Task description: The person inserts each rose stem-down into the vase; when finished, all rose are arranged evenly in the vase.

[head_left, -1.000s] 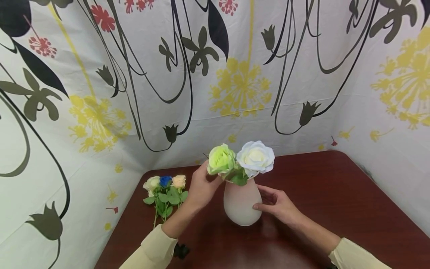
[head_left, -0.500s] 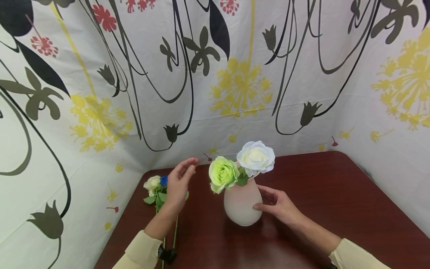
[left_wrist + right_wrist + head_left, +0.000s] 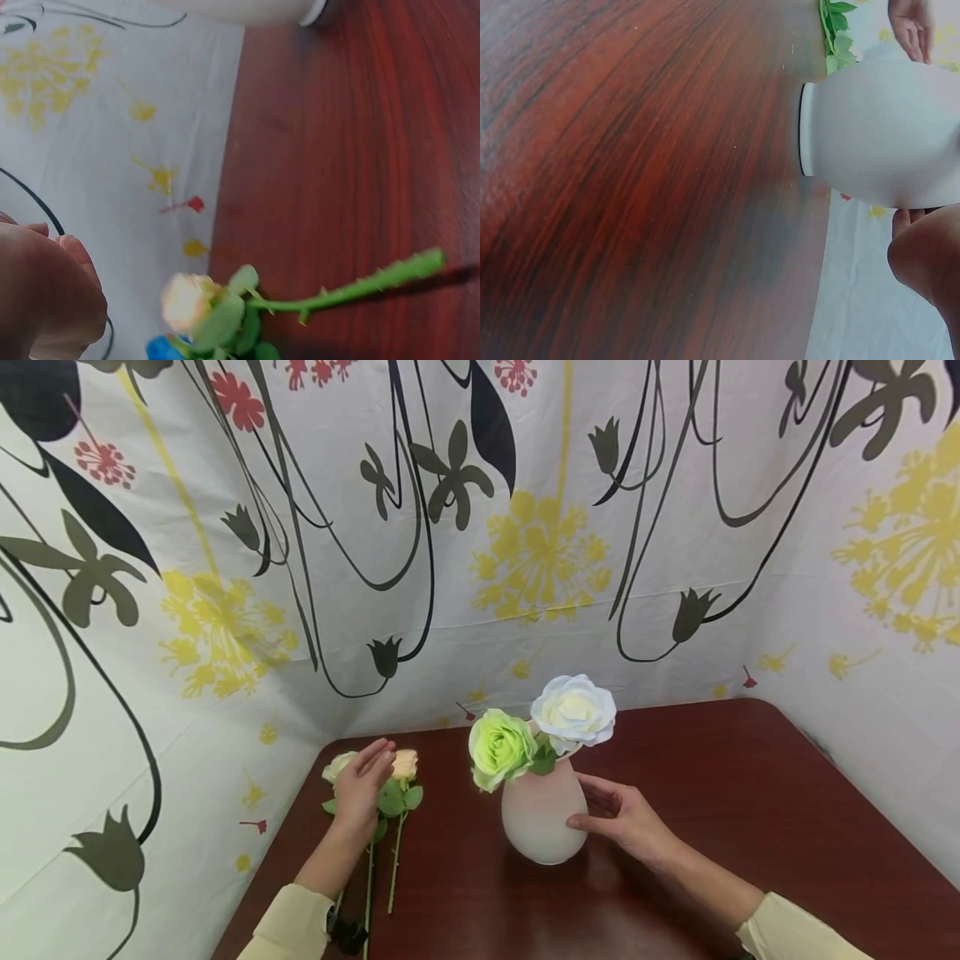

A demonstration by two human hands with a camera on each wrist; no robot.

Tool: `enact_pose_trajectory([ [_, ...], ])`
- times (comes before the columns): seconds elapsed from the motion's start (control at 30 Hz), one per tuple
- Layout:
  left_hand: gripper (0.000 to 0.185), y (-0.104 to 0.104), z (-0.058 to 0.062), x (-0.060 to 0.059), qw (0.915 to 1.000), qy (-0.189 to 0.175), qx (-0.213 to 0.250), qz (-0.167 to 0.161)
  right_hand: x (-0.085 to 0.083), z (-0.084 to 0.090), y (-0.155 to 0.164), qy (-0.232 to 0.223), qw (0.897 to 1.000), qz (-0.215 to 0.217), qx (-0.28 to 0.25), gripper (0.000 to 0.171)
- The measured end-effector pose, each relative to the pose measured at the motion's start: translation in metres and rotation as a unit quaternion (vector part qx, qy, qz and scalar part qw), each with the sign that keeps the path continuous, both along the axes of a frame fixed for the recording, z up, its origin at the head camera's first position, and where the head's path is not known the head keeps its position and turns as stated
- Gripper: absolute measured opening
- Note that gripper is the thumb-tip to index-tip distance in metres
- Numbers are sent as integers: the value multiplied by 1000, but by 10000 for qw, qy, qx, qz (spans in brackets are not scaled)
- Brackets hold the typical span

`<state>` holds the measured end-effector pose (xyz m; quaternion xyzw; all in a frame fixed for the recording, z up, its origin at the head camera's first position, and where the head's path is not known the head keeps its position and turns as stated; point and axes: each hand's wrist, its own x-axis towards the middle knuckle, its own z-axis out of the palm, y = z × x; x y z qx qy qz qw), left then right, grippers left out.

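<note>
A pale pink vase stands on the dark red table. In it are a green rose, leaning left, and a white rose. My right hand rests against the vase's right side with thumb and fairly straight fingers touching it. My left hand hovers flat, fingers straight, over the loose flowers at the table's left. These are a cream rose, a peach rose and their green stems. The left wrist view shows the peach rose and a blue flower below my fingers.
Patterned cloth walls close in the table at the back, left and right. The table's left edge runs just beside the loose flowers. The right wrist view shows the vase's base on bare wood.
My left hand let go of the green rose and moved left and down to the loose flowers. The green rose sank lower in the vase and tilted left. The right hand stayed put.
</note>
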<state>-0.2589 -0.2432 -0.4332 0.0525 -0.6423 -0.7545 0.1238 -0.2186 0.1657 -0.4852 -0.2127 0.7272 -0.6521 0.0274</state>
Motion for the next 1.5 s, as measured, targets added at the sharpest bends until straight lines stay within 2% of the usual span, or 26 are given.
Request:
enact_pose_trajectory([
  [0.13,44,-9,-13,-2,9996,-278,14,108,0,0,0,-10,10000,-2,-28,69],
  [0.23,45,-13,-22,-2,9987,-473,-159,124,-1,0,0,3,10000,-24,-19,69],
  [0.4,45,-19,-40,1,9937,-820,-754,118,-2,0,1,24,10000,-26,-4,69],
  [0.57,40,-24,-54,4,9866,-996,-1289,0,-1,0,1,19,10000,-13,-41,69],
  [0.77,35,-26,-61,5,9726,-1139,-2025,-123,-1,-1,1,-18,10000,-16,-54,69],
  [1.13,30,-23,-72,1,9270,-1225,-3545,73,-1,-1,1,-58,10000,1,-32,69],
  [1.5,27,-26,-74,-7,8725,-814,-4815,135,-1,-2,0,-64,10000,21,-46,69],
])
